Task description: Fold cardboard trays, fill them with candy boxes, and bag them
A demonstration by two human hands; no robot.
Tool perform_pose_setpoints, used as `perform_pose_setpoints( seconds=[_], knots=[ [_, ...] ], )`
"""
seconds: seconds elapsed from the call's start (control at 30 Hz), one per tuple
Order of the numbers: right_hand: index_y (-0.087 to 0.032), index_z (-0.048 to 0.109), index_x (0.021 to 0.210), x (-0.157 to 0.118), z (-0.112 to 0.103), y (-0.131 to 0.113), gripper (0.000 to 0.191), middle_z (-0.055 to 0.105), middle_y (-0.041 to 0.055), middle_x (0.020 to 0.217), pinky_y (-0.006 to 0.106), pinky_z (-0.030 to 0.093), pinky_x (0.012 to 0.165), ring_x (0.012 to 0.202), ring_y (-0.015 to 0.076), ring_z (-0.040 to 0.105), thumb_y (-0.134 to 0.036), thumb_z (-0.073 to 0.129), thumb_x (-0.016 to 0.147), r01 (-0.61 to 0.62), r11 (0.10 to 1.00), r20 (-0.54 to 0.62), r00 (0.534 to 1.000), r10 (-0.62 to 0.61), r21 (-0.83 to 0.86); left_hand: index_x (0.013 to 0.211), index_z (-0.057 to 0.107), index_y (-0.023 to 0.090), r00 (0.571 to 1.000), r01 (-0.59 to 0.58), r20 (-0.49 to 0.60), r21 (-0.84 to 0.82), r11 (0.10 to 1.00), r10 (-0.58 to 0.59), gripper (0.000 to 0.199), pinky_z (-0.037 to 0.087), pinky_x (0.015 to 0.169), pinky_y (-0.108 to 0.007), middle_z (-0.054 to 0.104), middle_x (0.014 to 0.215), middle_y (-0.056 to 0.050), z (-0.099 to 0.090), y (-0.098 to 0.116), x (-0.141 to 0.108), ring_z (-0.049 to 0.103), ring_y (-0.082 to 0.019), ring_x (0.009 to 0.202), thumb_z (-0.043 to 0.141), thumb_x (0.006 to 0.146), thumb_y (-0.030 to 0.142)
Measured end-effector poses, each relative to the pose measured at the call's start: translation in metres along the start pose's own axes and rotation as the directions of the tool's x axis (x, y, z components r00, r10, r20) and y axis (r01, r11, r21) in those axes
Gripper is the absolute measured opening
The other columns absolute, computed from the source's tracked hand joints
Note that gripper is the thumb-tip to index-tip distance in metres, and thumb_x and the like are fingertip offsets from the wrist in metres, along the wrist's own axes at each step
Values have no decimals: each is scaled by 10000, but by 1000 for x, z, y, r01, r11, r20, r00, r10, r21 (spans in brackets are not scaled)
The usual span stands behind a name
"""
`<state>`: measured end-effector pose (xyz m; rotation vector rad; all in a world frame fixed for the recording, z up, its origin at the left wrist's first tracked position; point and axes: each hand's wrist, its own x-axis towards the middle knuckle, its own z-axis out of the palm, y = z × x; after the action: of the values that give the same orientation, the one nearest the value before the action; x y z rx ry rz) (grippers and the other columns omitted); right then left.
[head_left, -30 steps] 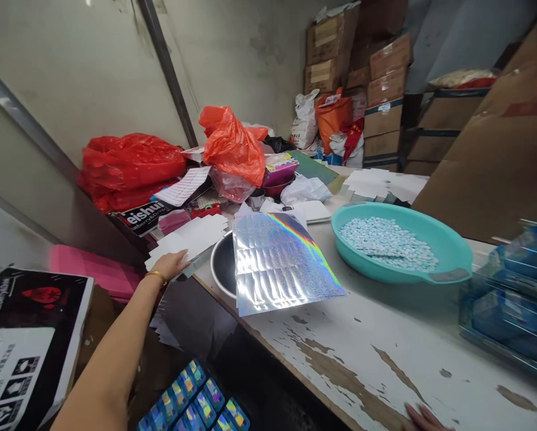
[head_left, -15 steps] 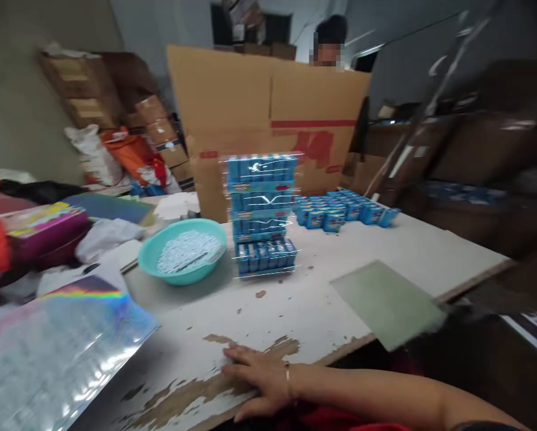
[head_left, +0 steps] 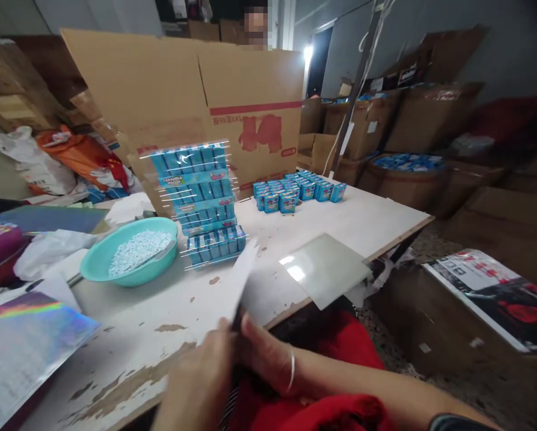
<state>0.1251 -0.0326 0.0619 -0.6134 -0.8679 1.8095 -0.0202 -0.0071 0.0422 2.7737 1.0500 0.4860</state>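
A thin white sheet (head_left: 240,281) stands tilted above the table's front edge, seen nearly edge-on, with a dark lower part. My right hand (head_left: 268,353), with a pale bracelet at the wrist, is closed on its lower end, thumb raised. Against the other side of that end is my left hand (head_left: 199,377), its fingers smeared by motion. Behind the sheet, small blue boxes (head_left: 217,244) stand in a clear-wrapped stack of several tiers, some lettered "CARAMELO MACIZO". A turquoise basin (head_left: 131,278) to the left contains many small white pieces (head_left: 137,248).
More blue boxes (head_left: 288,202) stand in rows farther back. A greenish translucent sheet (head_left: 328,272) lies at the table's right edge. Shiny rainbow film (head_left: 35,347) covers the left front. A large carton (head_left: 173,84) rises behind the table; a person's head shows above it.
The view has swung right. My right hand has left the tabletop and now holds the white sheet. My left hand has come into view beside it.
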Motion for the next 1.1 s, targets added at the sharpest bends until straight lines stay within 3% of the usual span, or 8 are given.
perform_pose_setpoints(
  seconds=[0.13,0.23,0.4,0.5,0.63,0.73,0.9,1.1],
  knots=[
    [-101,536,1193,-24,-76,-23,626,671,138,1036,402,508,847,979,255,633,-610,436,841,-87,996,-350,933,87,17,1136,567,239,981,54,188,-68,996,-40,345,460,554,-339,668,807,-133,16,84,62,653,-240,651,449,883,441],
    [-112,543,1165,-25,-141,-29,481,664,128,1059,414,491,892,979,247,623,-453,513,827,-114,940,-517,853,-73,-321,1060,602,202,951,2,306,-150,989,45,392,494,620,-369,689,864,-149,35,96,105,671,-283,753,489,847,511],
    [-124,408,1347,-43,-200,-18,590,443,187,1365,544,301,1052,1292,338,361,-378,536,830,-351,291,-456,710,-537,-890,1259,526,188,958,-112,244,-176,978,154,539,393,1016,-473,534,1312,-170,56,32,100,493,-306,1225,518,834,520],
    [-164,322,1418,-71,-203,-10,602,339,152,1456,541,234,1091,1389,316,184,-439,445,896,-338,3,-273,755,-596,-941,1386,397,190,929,-147,331,-84,986,167,838,202,1108,-569,342,1466,-170,62,2,71,221,-362,1385,583,715,657],
    [-196,248,1456,-111,-202,-8,815,258,103,1514,515,175,1126,1422,292,73,-633,494,813,-107,-165,-36,923,-384,-980,1426,329,186,880,-220,409,-95,971,240,879,172,1117,-580,264,1500,-168,77,4,39,154,-359,1403,588,720,642],
    [-178,259,1454,-132,-208,-7,948,237,120,1521,537,139,1131,1419,312,76,-710,547,724,53,-227,97,977,-192,-973,1353,438,176,908,-245,317,-129,961,274,577,282,1100,-533,364,1451,-172,91,13,27,270,-310,1377,543,847,433],
    [-170,471,1323,-140,-219,2,542,388,144,1445,526,259,1100,1394,274,221,-477,517,879,144,-235,191,963,-191,-961,1291,491,200,934,-291,140,-232,928,328,413,409,1040,-497,527,1338,-122,94,10,28,397,-264,1317,511,884,270],
    [-198,652,995,-128,-209,1,219,676,81,1092,475,412,1006,1170,224,539,-306,475,928,187,-20,176,883,-435,-982,1435,283,189,931,-228,224,-264,937,290,844,333,1074,-562,439,1407,-150,76,4,32,348,-322,1338,635,751,537]
  ],
)
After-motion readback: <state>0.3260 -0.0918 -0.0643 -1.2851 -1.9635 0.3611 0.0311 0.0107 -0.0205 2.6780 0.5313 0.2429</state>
